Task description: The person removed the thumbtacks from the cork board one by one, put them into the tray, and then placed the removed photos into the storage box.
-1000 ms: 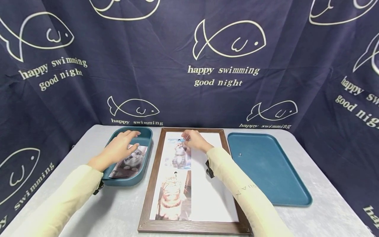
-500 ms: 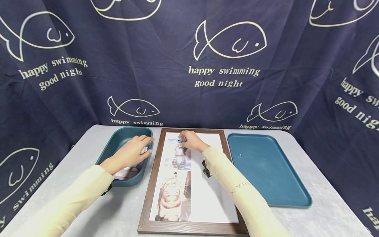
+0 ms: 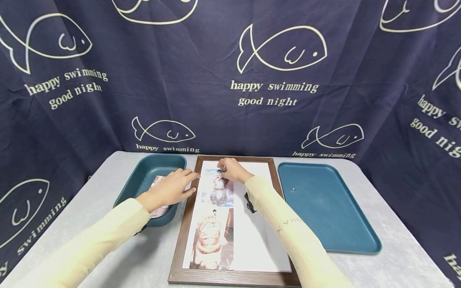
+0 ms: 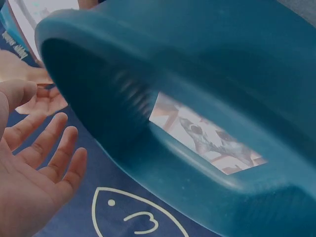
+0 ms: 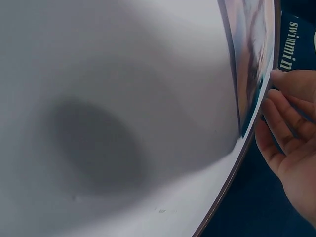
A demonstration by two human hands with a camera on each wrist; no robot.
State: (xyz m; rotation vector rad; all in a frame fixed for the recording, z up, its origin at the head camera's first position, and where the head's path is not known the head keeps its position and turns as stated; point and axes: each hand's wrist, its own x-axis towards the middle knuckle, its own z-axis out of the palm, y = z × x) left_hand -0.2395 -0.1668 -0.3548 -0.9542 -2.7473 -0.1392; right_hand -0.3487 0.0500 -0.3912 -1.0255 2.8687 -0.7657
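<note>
My left hand [image 3: 169,189] is over the right rim of the deep teal bin [image 3: 124,188], fingers spread and holding nothing, its fingertips overlapping the left edge of the brown-framed white board [image 3: 261,236]. At the top of the upper cat photo [image 3: 217,192] on the board, the thumb and forefinger of my right hand [image 3: 235,171] pinch a small dark push pin [image 3: 219,171]. A lower cat photo [image 3: 210,244] lies below it with another pin [image 3: 214,211] at its top. Inside the bin, a cat photo [image 4: 202,136] shows in the left wrist view.
On the right side of the table [image 3: 403,248] lies a flat teal tray [image 3: 335,216] with one small shiny piece [image 3: 293,189] on it. A dark blue fish-print cloth [image 3: 216,68] hangs behind and around the table.
My left hand has moved right, from above the bin's inside to its right rim and the board's edge. My right hand's fingertips have shifted slightly left onto the upper pin.
</note>
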